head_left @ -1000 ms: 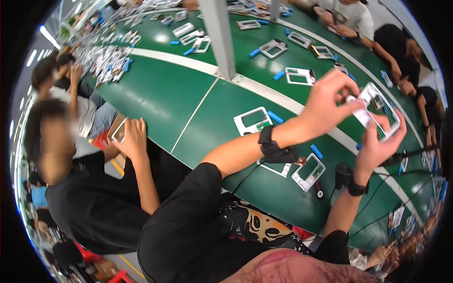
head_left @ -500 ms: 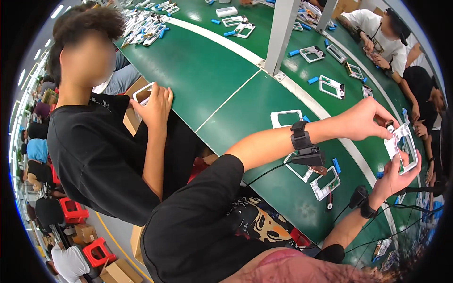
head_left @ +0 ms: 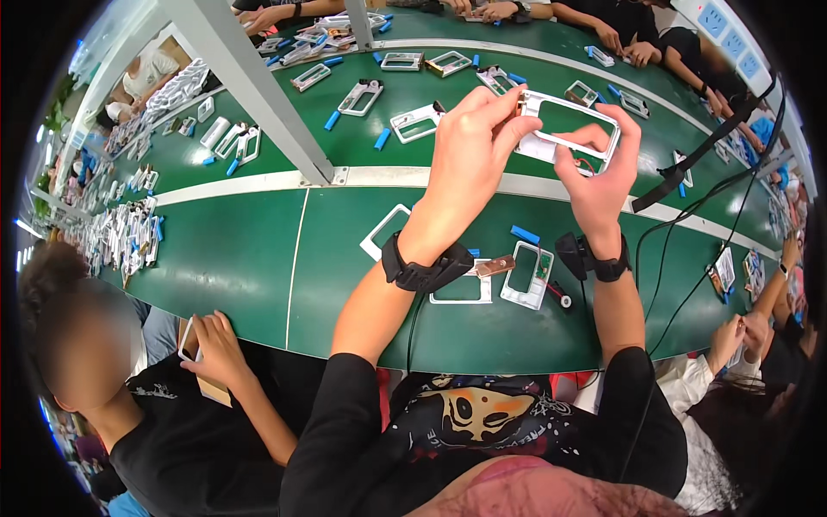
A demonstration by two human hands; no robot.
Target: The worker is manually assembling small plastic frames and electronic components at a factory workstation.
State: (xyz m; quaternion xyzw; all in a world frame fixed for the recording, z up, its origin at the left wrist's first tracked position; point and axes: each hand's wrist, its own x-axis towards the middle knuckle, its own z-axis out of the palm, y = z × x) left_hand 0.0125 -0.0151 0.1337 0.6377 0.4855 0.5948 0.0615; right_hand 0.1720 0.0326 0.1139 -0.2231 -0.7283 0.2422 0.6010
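Both my hands hold up a white plastic frame point(head_left: 551, 152) with a large rectangular opening, above the green table. My left hand point(head_left: 474, 146) pinches its left end between thumb and fingers. My right hand point(head_left: 603, 172) grips its right side, thumb in front and a finger showing through the opening. A thin red wire shows at the frame's lower part. Below my hands lie a white frame point(head_left: 383, 233), another white frame point(head_left: 461, 299) with a brown piece point(head_left: 495, 265) over its corner, and a frame with a green board point(head_left: 506, 289). A blue cylinder point(head_left: 525, 234) lies beside them.
A grey metal post point(head_left: 258, 95) rises from the pale strip point(head_left: 370, 177) across the table. Black cables point(head_left: 689, 220) hang at right under a white power strip point(head_left: 728, 39). Left, a co-worker's hand point(head_left: 220, 349) holds a white piece. Frames and blue cylinders lie beyond the strip.
The view has swung to the right, so my hands and the frame now appear nearer the middle. Both hands still hold the white frame, whose wide opening now faces the view more.
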